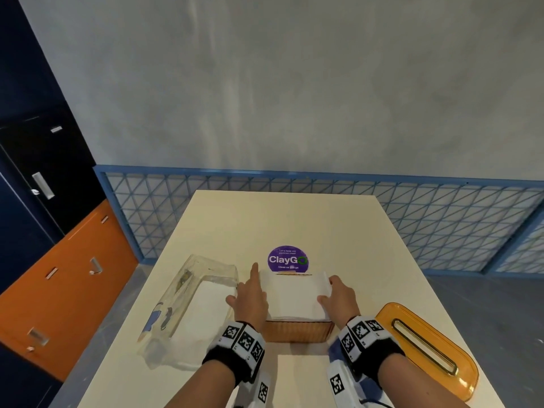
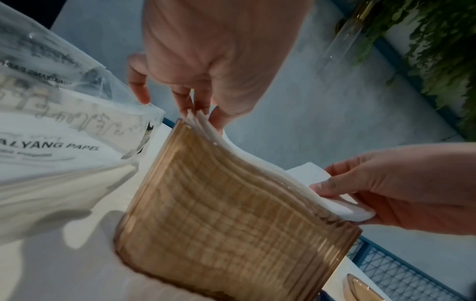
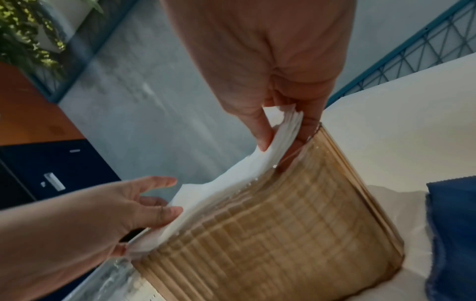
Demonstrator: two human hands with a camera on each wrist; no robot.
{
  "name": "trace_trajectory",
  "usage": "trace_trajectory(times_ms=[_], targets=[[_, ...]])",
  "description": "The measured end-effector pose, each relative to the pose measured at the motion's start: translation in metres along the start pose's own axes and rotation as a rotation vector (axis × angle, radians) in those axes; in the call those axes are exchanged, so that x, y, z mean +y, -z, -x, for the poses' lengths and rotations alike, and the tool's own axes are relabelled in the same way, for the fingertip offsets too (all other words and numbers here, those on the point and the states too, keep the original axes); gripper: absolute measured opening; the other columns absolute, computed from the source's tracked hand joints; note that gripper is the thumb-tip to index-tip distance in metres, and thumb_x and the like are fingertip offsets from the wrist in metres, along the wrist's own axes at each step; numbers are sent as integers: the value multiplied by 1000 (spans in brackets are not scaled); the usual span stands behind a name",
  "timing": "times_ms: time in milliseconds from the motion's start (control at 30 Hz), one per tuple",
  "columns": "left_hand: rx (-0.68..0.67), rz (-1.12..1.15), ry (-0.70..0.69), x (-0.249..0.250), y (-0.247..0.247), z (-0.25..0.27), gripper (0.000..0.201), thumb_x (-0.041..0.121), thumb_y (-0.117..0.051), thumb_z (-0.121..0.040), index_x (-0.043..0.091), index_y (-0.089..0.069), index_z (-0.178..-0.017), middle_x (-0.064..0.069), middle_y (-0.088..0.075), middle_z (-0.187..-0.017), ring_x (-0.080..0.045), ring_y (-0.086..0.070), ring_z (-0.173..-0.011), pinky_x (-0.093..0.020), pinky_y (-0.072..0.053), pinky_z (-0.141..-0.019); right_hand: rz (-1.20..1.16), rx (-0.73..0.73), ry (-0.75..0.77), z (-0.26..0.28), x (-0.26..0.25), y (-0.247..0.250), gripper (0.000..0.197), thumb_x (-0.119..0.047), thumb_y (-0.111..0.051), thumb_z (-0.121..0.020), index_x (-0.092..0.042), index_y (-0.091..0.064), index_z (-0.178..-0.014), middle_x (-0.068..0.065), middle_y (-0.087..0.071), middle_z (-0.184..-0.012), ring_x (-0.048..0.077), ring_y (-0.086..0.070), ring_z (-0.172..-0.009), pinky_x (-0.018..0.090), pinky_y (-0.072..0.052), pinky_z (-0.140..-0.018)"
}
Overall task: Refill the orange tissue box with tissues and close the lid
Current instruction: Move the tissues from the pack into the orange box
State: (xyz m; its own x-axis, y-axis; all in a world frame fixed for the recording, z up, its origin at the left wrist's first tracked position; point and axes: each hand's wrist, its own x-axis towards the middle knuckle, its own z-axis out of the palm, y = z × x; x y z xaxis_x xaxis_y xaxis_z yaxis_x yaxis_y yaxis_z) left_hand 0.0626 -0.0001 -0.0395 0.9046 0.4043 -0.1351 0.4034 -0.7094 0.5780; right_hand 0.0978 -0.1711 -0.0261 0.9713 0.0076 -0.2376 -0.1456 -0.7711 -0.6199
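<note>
The ribbed orange tissue box point(image 1: 297, 331) stands open near the table's front. A stack of white tissues point(image 1: 294, 293) lies across its open top, sagging in the middle. My left hand point(image 1: 256, 290) holds the stack's left edge, thumb on top and index finger stretched forward. My right hand point(image 1: 328, 293) pinches the right edge between thumb and fingers point(image 3: 262, 138). In the left wrist view the left hand point(image 2: 201, 114) meets the tissues point(image 2: 247, 154) at the box rim point(image 2: 231, 203). The orange slotted lid point(image 1: 426, 346) lies flat to the right of the box.
An opened clear plastic pack point(image 1: 191, 304) with more tissues lies left of the box. A round purple sticker point(image 1: 288, 259) sits on the cream table point(image 1: 294, 219) behind it. Blue cloth point(image 3: 453, 234) lies by the box's right side. A blue mesh fence point(image 1: 441, 219) runs beyond the table.
</note>
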Motion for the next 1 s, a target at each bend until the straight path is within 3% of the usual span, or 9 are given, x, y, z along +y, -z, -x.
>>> trace_trajectory(times_ms=[133,267,367,433,500,567,667,800,1000], targets=[[-33,-146,-9,1,0,-2,71,0,-42,-92,24,-9,-150,-6,-55,-120,-23,-45,-118,-45,-31,-103,38,-6,34,2,-1,-2,48,-10,-54,-91,-3,-36,-135,21,-58,-125,33,-57,-112,32,-48,-88],[-28,-349,-64,8,6,-1,68,2,-41,-92,22,-11,-150,-6,-42,-136,-26,-36,-128,-52,-29,-104,183,15,166,3,2,1,59,-11,-54,-91,-6,-25,-143,15,-45,-136,28,-47,-123,33,-41,-100],[9,-481,-320,14,17,-1,56,15,-45,-96,28,-24,-146,-3,-33,-143,-25,-31,-132,-56,-22,-107,349,78,304,4,4,8,62,-13,-54,-91,-11,-24,-145,12,-36,-140,26,-38,-126,33,-42,-98],[-140,-553,-517,17,23,-2,53,23,-51,-94,34,-32,-143,2,-28,-150,-22,-25,-138,-60,-15,-109,409,87,436,3,5,13,62,-16,-58,-88,-16,-31,-143,9,-36,-142,26,-37,-127,34,-41,-98],[-317,-640,-599,19,29,-3,52,30,-53,-93,36,-35,-141,4,-28,-151,-20,-22,-141,-64,-11,-108,504,-39,549,0,5,14,64,-24,-61,-87,-23,-32,-144,3,-34,-147,23,-35,-133,35,-32,-107],[-418,-692,-595,20,32,-6,54,33,-55,-92,38,-34,-142,4,-26,-153,-20,-21,-143,-67,-8,-107,582,-221,532,-2,5,16,67,-31,-60,-88,-32,-27,-146,-4,-28,-152,17,-26,-140,41,-17,-116],[-494,-719,-545,18,35,-10,63,34,-59,-90,40,-28,-144,4,-21,-156,-20,-19,-145,-69,-5,-107,630,-371,444,-7,5,20,67,-33,-58,-89,-37,-23,-146,-8,-18,-157,14,-16,-145,51,-3,-118],[-566,-764,-508,12,37,-15,70,32,-59,-90,45,-18,-146,4,-12,-159,-18,-16,-147,-69,-4,-109,730,-459,413,-12,4,25,65,-32,-55,-92,-41,-19,-146,-9,-8,-159,16,-12,-147,55,-2,-117],[-623,-818,-510,10,39,-21,73,29,-57,-92,46,-12,-146,4,-9,-159,-17,-16,-146,-67,-6,-109,836,-541,399,-14,-5,33,70,-28,-56,-92,-43,-14,-146,-3,-6,-160,20,-7,-148,54,-2,-117]])
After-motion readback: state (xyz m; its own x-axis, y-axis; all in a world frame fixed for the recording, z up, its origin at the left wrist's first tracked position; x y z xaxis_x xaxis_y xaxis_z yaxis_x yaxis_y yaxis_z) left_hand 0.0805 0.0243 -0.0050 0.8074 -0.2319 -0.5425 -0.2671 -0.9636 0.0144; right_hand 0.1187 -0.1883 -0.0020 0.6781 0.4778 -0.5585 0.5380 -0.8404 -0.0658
